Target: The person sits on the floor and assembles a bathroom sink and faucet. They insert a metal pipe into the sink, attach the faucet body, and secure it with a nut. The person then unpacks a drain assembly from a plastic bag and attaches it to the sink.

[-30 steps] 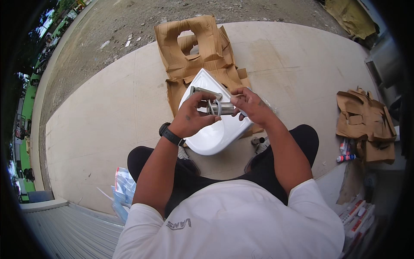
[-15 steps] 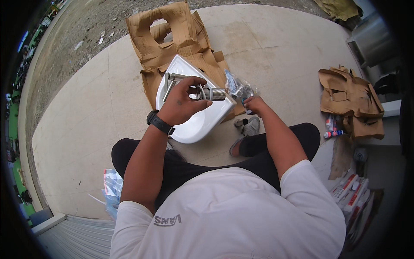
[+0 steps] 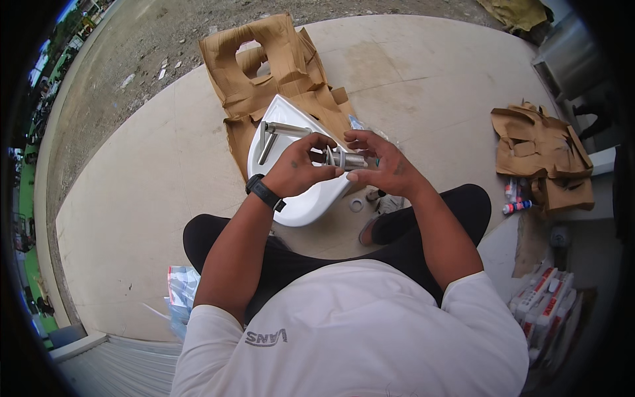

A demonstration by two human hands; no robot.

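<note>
the person sits on the concrete floor [image 3: 165, 198] with legs folded, and a white ceramic basin [image 3: 301, 198] rests between the knees on the ground, its far edge lying on flattened brown cardboard [image 3: 264, 73] that seems to serve as padding against the hard slab.

both hands are raised above the basin, close together. the left hand [image 3: 301, 169], with a black watch [image 3: 264, 193] at the wrist, closes its grip around a chrome faucet [image 3: 281, 132]; the spout and lever stick out to the left of the fist, over the basin's back edge. the right hand [image 3: 377, 162] holds the threaded metal shank [image 3: 347, 159] at the faucet's other end between thumb and fingers, a narrow pinch; a thin ring or washer appears to sit on the shank near the fingertips, though it is too small to be sure. holding the piece in mid-air this way leaves the thread free on all sides, so either hand can turn against the other.

a small pale ring [image 3: 356, 205] lies on the floor just beside the basin's near rim, within easy reach of the right hand, and a clear plastic bag [image 3: 370, 132] peeks out behind the right hand. well apart to the right lie more cardboard scraps [image 3: 539, 149] and a few small tubes [image 3: 516, 206], and a folded plastic packet [image 3: 182, 291] sits by the left thigh.
</note>
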